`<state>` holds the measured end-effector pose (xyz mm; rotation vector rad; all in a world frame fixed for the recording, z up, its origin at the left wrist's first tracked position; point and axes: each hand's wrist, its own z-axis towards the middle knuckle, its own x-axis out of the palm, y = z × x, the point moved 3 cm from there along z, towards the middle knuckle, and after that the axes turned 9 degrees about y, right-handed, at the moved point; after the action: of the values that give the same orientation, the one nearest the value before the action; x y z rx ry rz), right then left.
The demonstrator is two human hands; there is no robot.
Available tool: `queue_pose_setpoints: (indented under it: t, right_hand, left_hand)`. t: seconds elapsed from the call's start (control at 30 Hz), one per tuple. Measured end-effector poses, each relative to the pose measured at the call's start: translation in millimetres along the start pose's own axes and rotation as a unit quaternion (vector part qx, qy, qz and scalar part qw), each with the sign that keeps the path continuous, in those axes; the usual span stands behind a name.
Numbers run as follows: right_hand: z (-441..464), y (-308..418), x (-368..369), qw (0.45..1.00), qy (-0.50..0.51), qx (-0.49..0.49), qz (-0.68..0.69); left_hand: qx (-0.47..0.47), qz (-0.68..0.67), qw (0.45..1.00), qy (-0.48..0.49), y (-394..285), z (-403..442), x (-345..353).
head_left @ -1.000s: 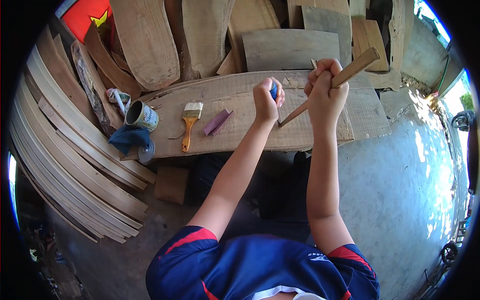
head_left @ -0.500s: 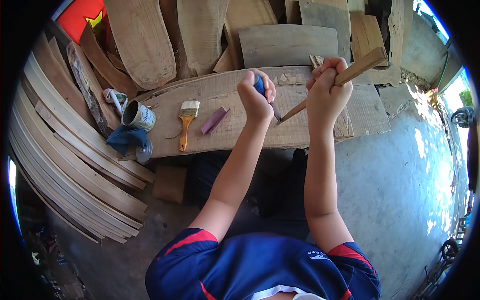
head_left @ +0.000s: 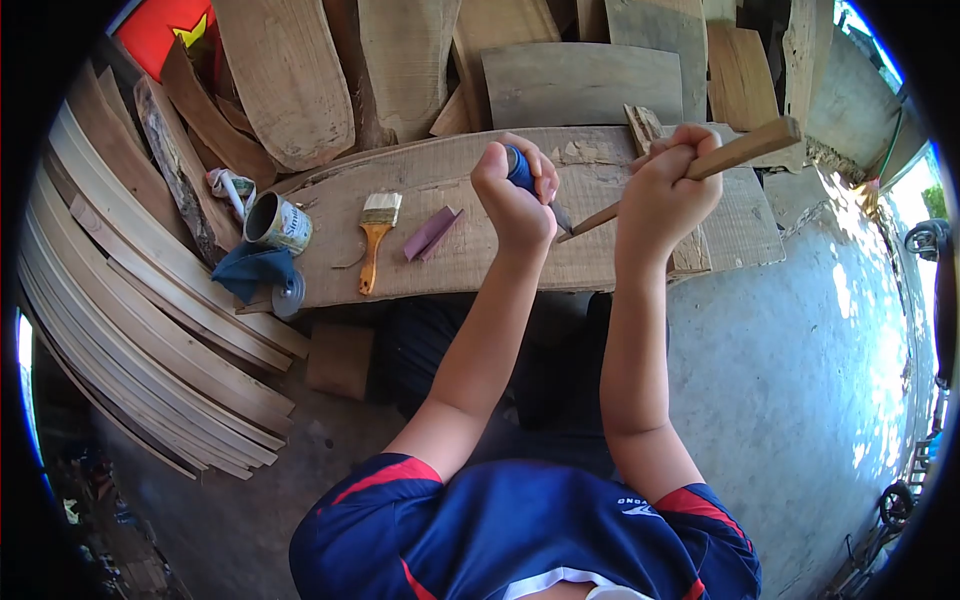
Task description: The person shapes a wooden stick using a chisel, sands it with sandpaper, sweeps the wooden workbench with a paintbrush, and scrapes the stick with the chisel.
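My left hand (head_left: pixel 512 200) is closed around the blue handle of a blade tool (head_left: pixel 519 168). Its narrow metal blade points down to the right, and whether it is a chisel or a knife I cannot tell. In my right hand (head_left: pixel 672 190) is a long wooden stick (head_left: pixel 750 145), slanting from the upper right down to a thin end. That thin end lies close by the blade, low over a wide wooden board (head_left: pixel 450 270); whether they touch is unclear. Left of my hands, a paintbrush (head_left: pixel 376 235) and a folded piece of purplish sandpaper (head_left: pixel 433 234) rest on the board.
A paint can (head_left: pixel 280 222) lies tipped at the board's left end, beside a dark blue cloth (head_left: pixel 252 270) and a clear round lid (head_left: pixel 288 296). Long wooden strips (head_left: pixel 170 340) are stacked at left. Several planks (head_left: pixel 585 85) lean behind. A small wood piece (head_left: pixel 643 125) sits near my right hand.
My right hand has moved a little to the right and down, with the stick swinging lower. My left hand has shifted slightly right. Both grips stay the same.
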<state>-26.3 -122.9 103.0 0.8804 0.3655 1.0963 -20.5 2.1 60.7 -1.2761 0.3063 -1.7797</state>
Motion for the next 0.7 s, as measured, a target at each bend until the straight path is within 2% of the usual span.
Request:
queue_pose_setpoints:
  t: [0.07,0.1,0.2,0.27,0.37,0.43,0.5,0.57,0.63,0.7]
  right_hand:
    - [5.9,-4.9,-10.1,0.999,-0.042,0.012,-0.016]
    - [5.2,0.1,-13.0,0.998,-0.041,0.055,0.013]
    - [2.2,4.7,-13.1,0.996,-0.045,0.066,0.034]
    - [0.6,2.2,-11.2,0.998,-0.037,0.044,0.031]
    - [-1.4,-4.3,-10.3,1.000,-0.027,0.004,0.014]
    - [-0.3,1.7,-10.2,0.999,-0.028,-0.018,0.005]
    - [-2.4,5.3,-12.9,0.997,-0.004,0.052,0.057]
    - [-2.0,4.7,-12.0,0.997,-0.011,0.037,0.059]
    - [-2.0,5.0,-14.4,0.998,-0.018,0.026,0.057]
    - [0.6,3.1,-18.5,0.996,-0.017,0.061,0.056]
  left_hand:
    - [0.006,-0.003,1.000,0.006,1.2,1.7,-0.1]
    - [-0.006,0.003,1.000,0.009,0.4,3.0,2.3]
    - [-0.019,-0.001,1.000,0.022,-3.3,-0.7,12.2]
    - [0.006,0.029,0.999,0.042,-4.8,-7.2,21.3]
    - [-0.013,0.118,0.990,0.080,17.5,-7.9,16.4]
    - [-0.014,0.084,0.993,0.087,15.2,-3.4,11.9]
    - [-0.005,0.056,0.994,0.094,7.5,-3.5,9.2]
    - [0.019,0.032,0.995,0.095,3.8,-8.3,13.1]
    - [-0.003,0.058,0.993,0.107,5.9,-8.0,16.9]
    - [-0.032,0.060,0.992,0.110,6.6,1.1,20.2]
